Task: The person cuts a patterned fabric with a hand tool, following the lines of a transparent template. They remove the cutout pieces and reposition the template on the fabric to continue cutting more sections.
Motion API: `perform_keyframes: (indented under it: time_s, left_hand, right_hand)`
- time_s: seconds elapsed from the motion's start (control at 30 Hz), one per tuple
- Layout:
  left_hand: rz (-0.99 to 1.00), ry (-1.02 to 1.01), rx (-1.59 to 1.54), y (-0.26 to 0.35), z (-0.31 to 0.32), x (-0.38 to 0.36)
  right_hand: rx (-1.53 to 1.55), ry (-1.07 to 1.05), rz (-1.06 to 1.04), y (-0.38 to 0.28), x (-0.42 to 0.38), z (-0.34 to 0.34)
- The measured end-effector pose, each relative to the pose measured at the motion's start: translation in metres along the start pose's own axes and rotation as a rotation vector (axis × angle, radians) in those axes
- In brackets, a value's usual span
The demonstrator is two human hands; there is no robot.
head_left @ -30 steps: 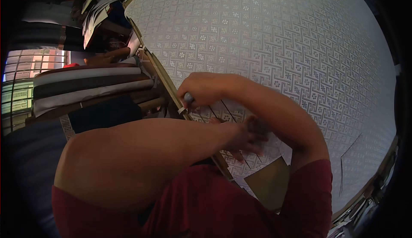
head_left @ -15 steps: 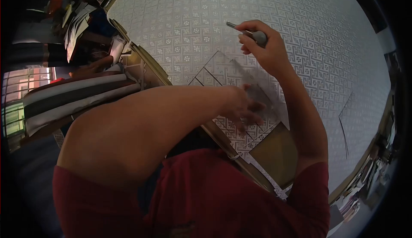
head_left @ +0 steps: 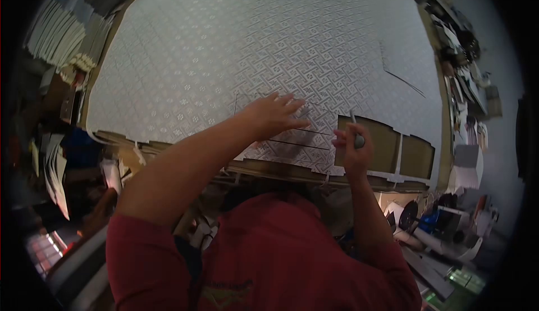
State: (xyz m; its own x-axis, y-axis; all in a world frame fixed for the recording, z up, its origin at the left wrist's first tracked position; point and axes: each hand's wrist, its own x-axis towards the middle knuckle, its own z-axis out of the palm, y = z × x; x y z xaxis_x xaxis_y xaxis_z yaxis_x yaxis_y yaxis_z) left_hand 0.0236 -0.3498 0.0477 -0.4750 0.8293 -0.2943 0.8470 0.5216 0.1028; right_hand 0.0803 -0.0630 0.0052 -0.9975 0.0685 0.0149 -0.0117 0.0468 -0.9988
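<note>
A large sheet of white patterned material [head_left: 264, 47] covers the table. My left hand [head_left: 275, 114] lies flat on it with fingers spread, pressing down near several straight cut lines [head_left: 297, 141]. My right hand [head_left: 352, 149] grips a grey-handled cutting knife [head_left: 355, 133], blade pointing up and away, at the right end of those cuts. Just right of the knife, rectangular pieces are cut out and brown board [head_left: 387, 142] shows through.
Stacks of boards and paper [head_left: 62, 36] stand at the left edge of the table. Clutter and tools [head_left: 466, 41] line the far right side. Below the table's near edge [head_left: 269, 172] on the right are a white chair-like object and blue items [head_left: 443, 227].
The view swung so the table now lies ahead. My right hand with the knife came down from the raised spot to the right end of the cuts. My left hand stays on the sheet.
</note>
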Motion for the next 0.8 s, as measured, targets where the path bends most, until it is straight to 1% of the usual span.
perform_keyframes:
  time_s: [0.07, 0.1, 0.13, 0.17, 0.2, 0.27, 0.3, 0.33, 0.37, 0.43, 0.5, 0.57, 0.63, 0.67, 0.73, 0.77, 0.8]
  left_hand:
    - [-0.225, 0.08, -0.191, 0.001, 0.0, -0.034]
    - [-0.181, 0.101, -0.173, 0.0, 0.006, -0.046]
    - [-0.261, 0.173, -0.245, 0.0, 0.02, -0.055]
    - [-0.343, 0.24, -0.328, 0.003, 0.034, -0.06]
    - [-0.309, 0.249, -0.325, 0.01, 0.046, -0.06]
    - [-0.143, 0.388, -0.208, 0.026, 0.065, -0.052]
    - [-0.132, 0.402, -0.205, 0.035, 0.074, -0.047]
    - [-0.168, 0.469, -0.196, 0.045, 0.08, -0.042]
    - [-0.207, 0.534, -0.188, 0.048, 0.085, -0.041]
    - [-0.216, 0.546, -0.21, 0.039, 0.081, -0.048]
    - [-0.216, 0.549, -0.234, 0.028, 0.079, -0.056]
    - [-0.3, 0.573, -0.235, 0.005, 0.089, -0.079]
    - [-0.361, 0.569, -0.264, -0.019, 0.092, -0.114]
    - [-0.39, 0.603, -0.262, -0.029, 0.102, -0.132]
    - [-0.421, 0.666, -0.277, -0.052, 0.118, -0.168]
    - [-0.424, 0.695, -0.295, -0.061, 0.125, -0.185]
    - [-0.421, 0.688, -0.293, -0.07, 0.133, -0.2]
  right_hand:
    - [-0.09, 0.066, -0.067, 0.001, -0.033, -0.006]
    - [-0.177, 0.113, -0.067, 0.003, -0.053, -0.007]
    - [-0.263, 0.158, -0.057, 0.004, -0.074, -0.005]
    - [-0.281, 0.194, -0.061, 0.006, -0.094, 0.001]
    - [-0.339, 0.229, -0.044, 0.007, -0.113, 0.011]
    - [-0.402, 0.278, -0.044, 0.008, -0.139, 0.037]
    - [-0.492, 0.275, -0.086, 0.008, -0.15, 0.05]
    - [-0.583, 0.267, -0.13, 0.006, -0.156, 0.059]
    - [-0.591, 0.269, -0.142, 0.001, -0.16, 0.066]
    - [-0.629, 0.223, -0.144, -0.009, -0.163, 0.076]
    - [-0.66, 0.23, -0.171, -0.02, -0.161, 0.082]
    - [-0.683, 0.243, -0.185, -0.024, -0.16, 0.084]
    - [-0.575, 0.192, -0.073, -0.017, -0.165, 0.083]
    - [-0.571, 0.203, -0.057, -0.016, -0.168, 0.084]
    - [-0.689, 0.19, -0.109, -0.017, -0.166, 0.087]
    - [-0.684, 0.195, -0.1, -0.015, -0.164, 0.087]
    - [-0.734, 0.183, -0.206, -0.013, -0.16, 0.087]
